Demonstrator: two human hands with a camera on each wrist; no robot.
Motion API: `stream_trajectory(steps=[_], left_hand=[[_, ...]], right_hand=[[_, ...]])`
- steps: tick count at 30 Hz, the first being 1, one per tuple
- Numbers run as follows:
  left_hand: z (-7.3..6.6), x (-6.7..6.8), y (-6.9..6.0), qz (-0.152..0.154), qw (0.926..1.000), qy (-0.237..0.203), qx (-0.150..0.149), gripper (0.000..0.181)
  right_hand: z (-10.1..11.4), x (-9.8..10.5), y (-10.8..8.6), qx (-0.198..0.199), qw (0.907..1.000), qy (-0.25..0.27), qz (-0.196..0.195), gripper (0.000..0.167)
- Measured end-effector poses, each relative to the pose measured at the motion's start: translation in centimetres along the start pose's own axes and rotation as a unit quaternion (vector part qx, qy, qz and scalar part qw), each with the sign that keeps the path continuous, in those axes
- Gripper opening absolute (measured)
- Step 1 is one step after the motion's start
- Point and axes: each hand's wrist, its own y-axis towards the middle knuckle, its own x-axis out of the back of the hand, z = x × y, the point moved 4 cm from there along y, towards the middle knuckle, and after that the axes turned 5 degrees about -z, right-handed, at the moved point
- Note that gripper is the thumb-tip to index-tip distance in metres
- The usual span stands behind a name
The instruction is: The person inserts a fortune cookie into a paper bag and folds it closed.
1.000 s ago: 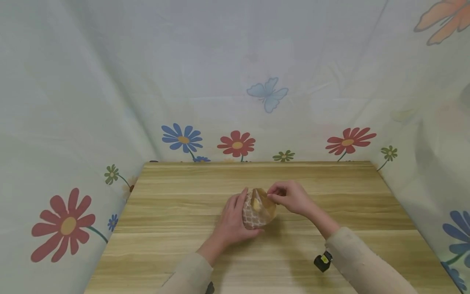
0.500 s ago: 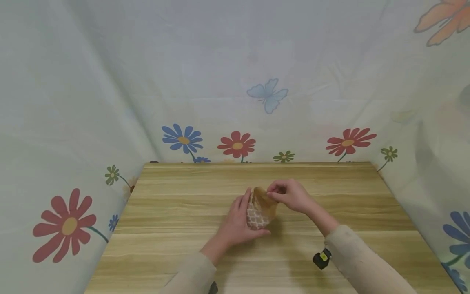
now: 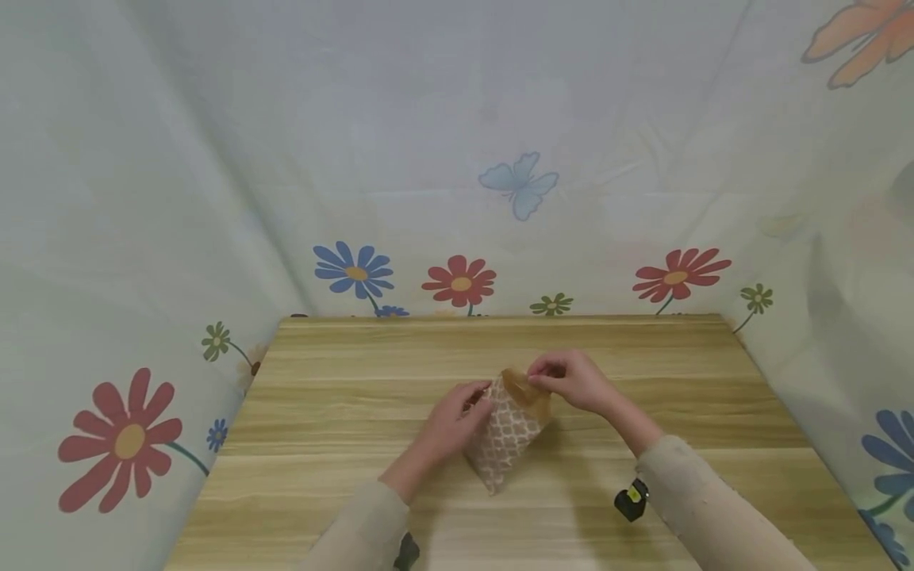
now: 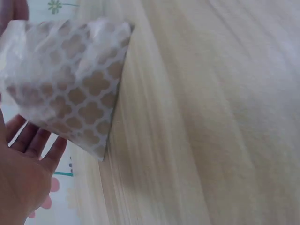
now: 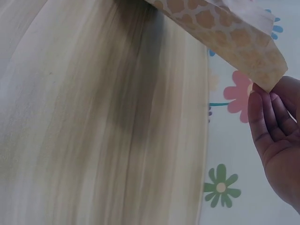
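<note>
A tan paper bag with a white lattice pattern [image 3: 505, 434] stands tilted over the table, its brown inner side showing at the top. My left hand [image 3: 453, 420] holds its upper left edge between thumb and fingers; in the left wrist view the fingers of that hand [image 4: 26, 173] lie behind the bag [image 4: 75, 89]. At the bag's upper right corner my right hand [image 3: 574, 382] pinches the paper. The right wrist view shows the fingertips of the right hand [image 5: 276, 126] closed on the pointed corner of the bag [image 5: 234, 35]. What the bag contains is hidden.
The wooden table [image 3: 321, 412] reaches back to a pale curtain [image 3: 428, 119] printed with flowers and a butterfly, which also hangs along both sides. A black device with a yellow mark [image 3: 631, 500] is at the right wrist.
My left hand has shifted from the bag's side to its upper left edge. The bag's pointed lower end has come into view, and its patterned face shows more. My right hand moved slightly right.
</note>
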Motion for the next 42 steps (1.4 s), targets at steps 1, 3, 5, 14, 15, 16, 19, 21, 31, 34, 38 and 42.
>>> stream_trajectory(steps=[1,3,5,14,15,16,19,21,31,34,38,42], left_hand=[[0.1,0.1,0.1,-0.002,0.9999,-0.007,0.008,0.05],[0.4,0.2,0.4,-0.008,0.9993,-0.018,0.033,0.045],[0.6,0.4,0.7,-0.015,0.9978,-0.03,0.057,0.04],[0.9,0.5,1.3,-0.016,0.9952,-0.031,0.092,0.021],[0.9,0.4,1.4,-0.015,0.9954,-0.029,0.09,0.019],[0.9,0.4,1.4,-0.016,0.9954,-0.027,0.091,0.017],[1.0,0.3,1.4,-0.02,0.9959,-0.021,0.086,0.012],[1.0,0.3,1.4,-0.025,0.9957,-0.018,0.087,0.011],[1.5,0.4,0.7,-0.103,0.9826,-0.042,0.148,0.012],[1.4,0.6,0.5,-0.135,0.9759,-0.054,0.163,0.011],[1.3,0.4,0.2,-0.156,0.9696,-0.077,0.172,0.01],[1.2,0.0,0.1,-0.177,0.965,-0.084,0.174,0.008]], right_hand=[[-0.2,-0.1,0.0,0.002,1.0,0.002,0.003,0.005],[-0.6,-0.3,0.0,0.001,0.9999,0.009,0.009,0.006],[-0.8,-0.6,0.1,0.002,0.9997,0.016,0.019,0.008],[-0.8,-1.6,0.3,-0.008,0.9978,0.033,0.057,0.01],[-0.9,-1.7,0.3,-0.011,0.9977,0.034,0.058,0.01],[-0.9,-1.8,0.3,-0.013,0.9975,0.035,0.06,0.009],[-1.3,-2.0,0.3,-0.019,0.9975,0.034,0.058,0.01],[-1.6,-2.0,0.1,-0.025,0.9978,0.031,0.053,0.014],[-3.7,-1.5,-3.5,-0.151,0.9793,0.134,-0.001,0.048],[-4.1,-2.1,-4.4,-0.17,0.9718,0.164,-0.005,0.049],[-4.4,-3.2,-4.7,-0.178,0.9647,0.192,-0.029,0.047],[-4.6,-3.9,-4.8,-0.189,0.9582,0.206,-0.061,0.04]])
